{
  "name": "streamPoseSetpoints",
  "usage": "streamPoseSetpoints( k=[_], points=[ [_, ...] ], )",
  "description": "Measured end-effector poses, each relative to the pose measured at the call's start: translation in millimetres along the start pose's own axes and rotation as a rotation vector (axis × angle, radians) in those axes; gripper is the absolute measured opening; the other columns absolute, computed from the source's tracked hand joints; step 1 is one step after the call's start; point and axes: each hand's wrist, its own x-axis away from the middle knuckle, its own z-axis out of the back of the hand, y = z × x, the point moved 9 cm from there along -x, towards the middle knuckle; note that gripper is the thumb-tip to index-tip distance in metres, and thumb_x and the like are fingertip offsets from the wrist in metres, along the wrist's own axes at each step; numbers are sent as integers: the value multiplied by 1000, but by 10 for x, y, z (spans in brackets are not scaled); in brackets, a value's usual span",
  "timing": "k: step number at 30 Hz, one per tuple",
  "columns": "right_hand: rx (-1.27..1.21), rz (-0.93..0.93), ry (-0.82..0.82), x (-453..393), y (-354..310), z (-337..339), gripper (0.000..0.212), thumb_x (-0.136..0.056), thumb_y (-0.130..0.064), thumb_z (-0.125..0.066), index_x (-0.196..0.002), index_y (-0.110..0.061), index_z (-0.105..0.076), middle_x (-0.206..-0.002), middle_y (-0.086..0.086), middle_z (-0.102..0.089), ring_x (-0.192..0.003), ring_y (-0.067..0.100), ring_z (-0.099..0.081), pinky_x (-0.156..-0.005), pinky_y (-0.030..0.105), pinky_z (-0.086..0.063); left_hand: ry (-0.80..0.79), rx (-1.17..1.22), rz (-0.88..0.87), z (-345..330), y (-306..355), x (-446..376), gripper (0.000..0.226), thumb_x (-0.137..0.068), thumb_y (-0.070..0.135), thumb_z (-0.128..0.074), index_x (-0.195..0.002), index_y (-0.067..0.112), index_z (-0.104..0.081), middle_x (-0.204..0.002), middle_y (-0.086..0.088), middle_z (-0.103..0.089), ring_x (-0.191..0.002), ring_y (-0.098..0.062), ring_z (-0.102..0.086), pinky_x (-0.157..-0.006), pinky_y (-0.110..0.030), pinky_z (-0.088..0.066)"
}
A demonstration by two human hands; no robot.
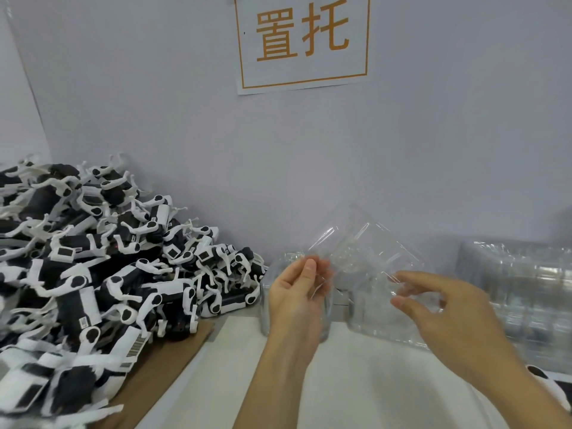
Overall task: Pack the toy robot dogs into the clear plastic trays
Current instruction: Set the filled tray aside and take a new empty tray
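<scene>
Toy robot dogs lay heaped along the counter's left edge. I saw one clear plastic tray tilted above the counter, my left hand pinching its left edge, my right hand pinching its right.

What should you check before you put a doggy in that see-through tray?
1. Clear tray held by both hands: ok, left hand and right hand pinch its edges.
2. Tray level: not ok, it is tilted in the air.
3. Tray empty: ok, no dog shows inside.
4. Toy dogs within reach: ok, piled to the left.
5. A free hand to grab a dog: not ok, both are busy.
6. Spare trays: ok, stacked on the right.
</scene>
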Motion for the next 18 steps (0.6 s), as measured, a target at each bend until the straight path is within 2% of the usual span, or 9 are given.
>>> streamPoseSetpoints(
  k=[7,15,18],
  points=[
    [-25,-20,-42,10,-36,-68,36,-77,-14,-83,-84,-48,-71,-79,-24,-70,-88,-10,-60,-74,4,-38,54,-1,-9,103,48,7,13,-96,3,-56,-90,2,-67,-72,-7,-74,-62,-14,-70,-67,-26,-57],
    [-61,-41,-39,7,-22,-83,29,-79,-14,-82,-89,-40,-76,-79,-20,-72,-86,-7,-62,-74,12,-40,-8,76,2,102,62,-12,13,-85,10,-61,-85,3,-72,-79,-11,-74,-67,-18,-72,-64,-25,-60],
    [-72,-55,-33,10,1,-70,32,-79,-14,-81,-88,-44,-75,-80,-21,-72,-88,-7,-62,-76,17,-40,-38,62,-2,104,64,-28,23,-95,4,-52,-83,1,-71,-76,-12,-72,-68,-21,-71,-66,-27,-60]
  ],
)
